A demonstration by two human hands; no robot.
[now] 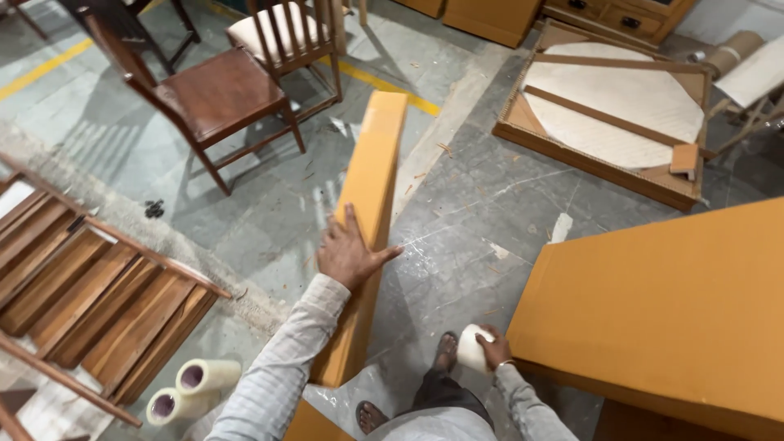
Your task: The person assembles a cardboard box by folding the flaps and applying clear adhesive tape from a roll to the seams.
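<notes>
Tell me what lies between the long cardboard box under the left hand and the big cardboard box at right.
Head view: grey floor with scuffs, the person's sandalled foot, and the right hand holding a white roll.

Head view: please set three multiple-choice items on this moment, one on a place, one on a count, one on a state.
1. Where does the left hand rest?
A. on the long cardboard-wrapped piece
B. on the wooden chair
C. on the slatted panel

2. How many tape rolls lie on the floor beside the slatted wooden panel?
A. one
B. two
C. four

3. How does the right hand stand?
A. open and flat on the floor
B. closed around a white roll
C. out of view

Answers: 1 A, the palm lies spread on the wrapped piece's upper edge. 2 B, two pale rolls lie side by side at lower left. 3 B, the fingers wrap the roll near the large cardboard box.
</notes>
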